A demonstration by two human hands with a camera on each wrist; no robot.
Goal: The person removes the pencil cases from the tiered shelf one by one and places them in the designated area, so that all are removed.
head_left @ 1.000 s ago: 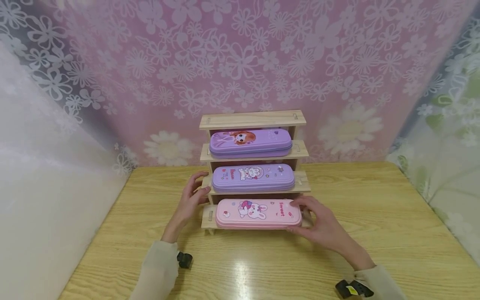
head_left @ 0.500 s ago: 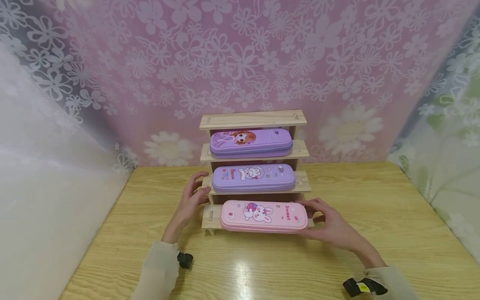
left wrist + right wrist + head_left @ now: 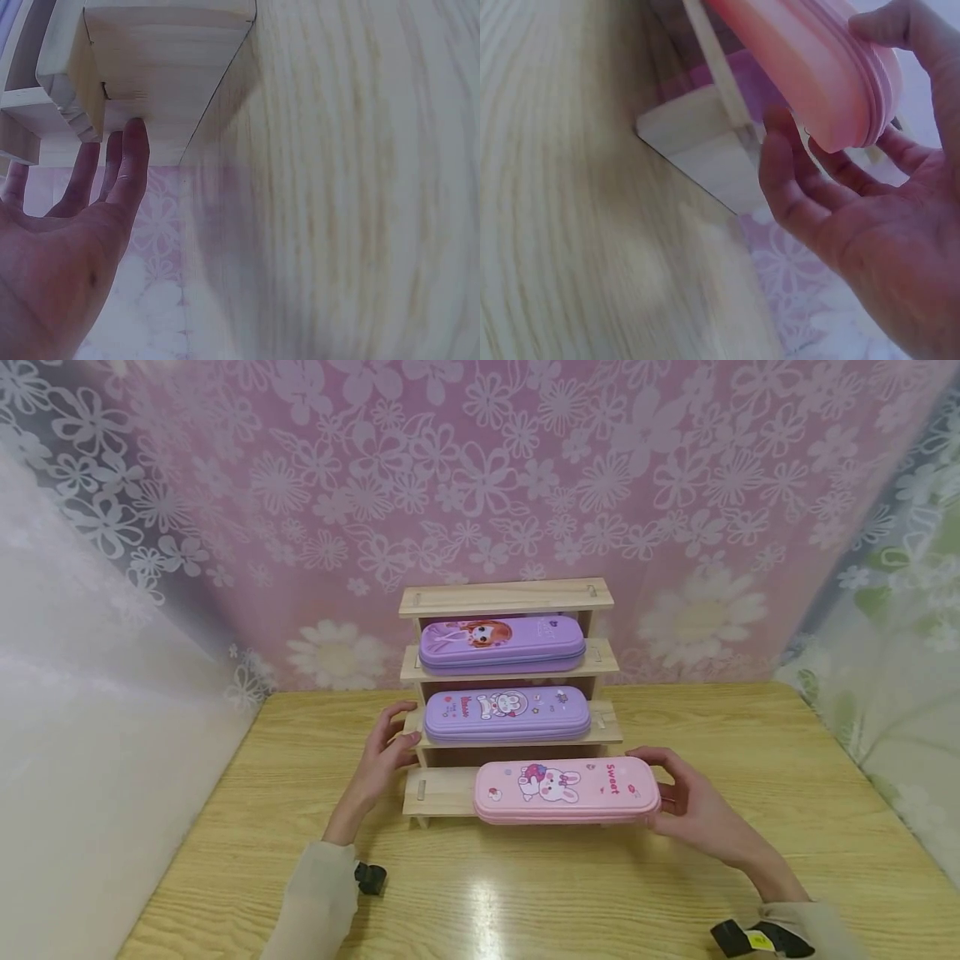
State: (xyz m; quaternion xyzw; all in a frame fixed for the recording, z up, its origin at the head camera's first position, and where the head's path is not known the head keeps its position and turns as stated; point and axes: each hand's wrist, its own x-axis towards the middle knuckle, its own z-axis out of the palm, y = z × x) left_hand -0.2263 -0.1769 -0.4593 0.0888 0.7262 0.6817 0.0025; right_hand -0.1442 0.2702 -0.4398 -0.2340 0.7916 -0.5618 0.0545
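Note:
My right hand (image 3: pixel 697 810) pinches the right end of a pink pencil case (image 3: pixel 562 789), its lid printed with a bunny and "Sweet". That case lies over the lowest board of a stepped wooden rack (image 3: pixel 442 789) and juts past the board's right end; whether its left end touches the wood I cannot tell. In the right wrist view the thumb is on the pink case's (image 3: pixel 817 75) zip edge, fingers beneath and behind. My left hand (image 3: pixel 375 764) holds the rack's left side at the second board from the bottom, fingers against the side panel (image 3: pixel 161 52).
On the second board from the bottom lies a lilac pencil case (image 3: pixel 506 714). A purple pencil case (image 3: pixel 502 643) lies one step higher, under the bare top board (image 3: pixel 506 597). The rack stands on a wood-grain table (image 3: pixel 712 735) before a pink floral curtain (image 3: pixel 487 485).
My right hand has slid the pink pencil case to the right along the bottom board, baring the board's left part. The left hand stays in place on the rack.

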